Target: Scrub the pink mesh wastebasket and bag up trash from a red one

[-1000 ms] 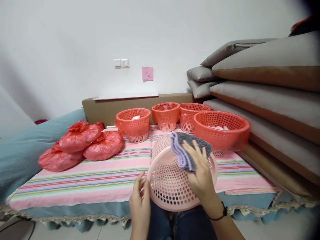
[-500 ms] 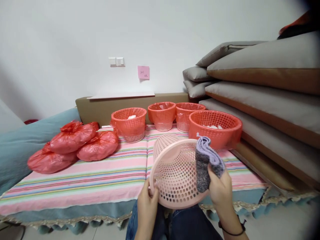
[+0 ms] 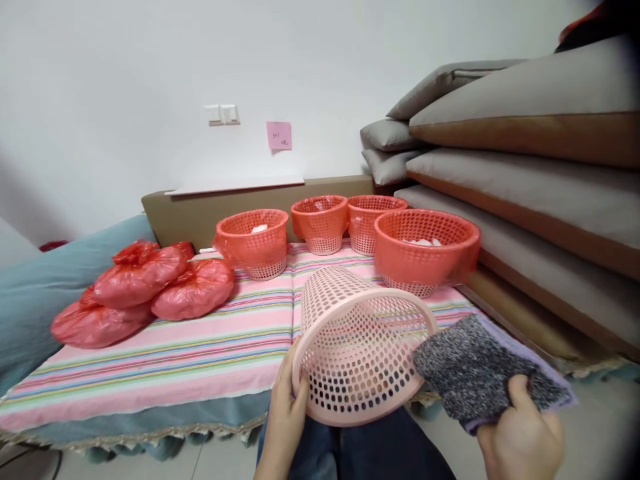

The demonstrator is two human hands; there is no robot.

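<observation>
A pale pink perforated basket [image 3: 360, 407] lies tilted on its side over my lap, its mouth toward me. My left hand [image 3: 287, 407] grips its rim at the left, thumb on the inner side. Out to the right, my right hand [image 3: 523, 427] is closed on a grey cloth [image 3: 465, 367] with lilac edging. The cloth hangs spread toward the basket's right rim, thumb on top of it. Nothing shows inside the pink basket.
Several baskets wrapped in red plastic, one a wide basket [image 3: 425, 257] with white items, stand at the back of the striped cover [image 3: 200, 360]. Tied red bags [image 3: 193, 290] lie at left. Grey cushions [image 3: 525, 180] are stacked at right. A pink note [image 3: 279, 135] is on the wall.
My right hand has moved right and down with the cloth, away from the basket mouth. The cloth, folded before, is now more spread out. The pink basket has tilted slightly.
</observation>
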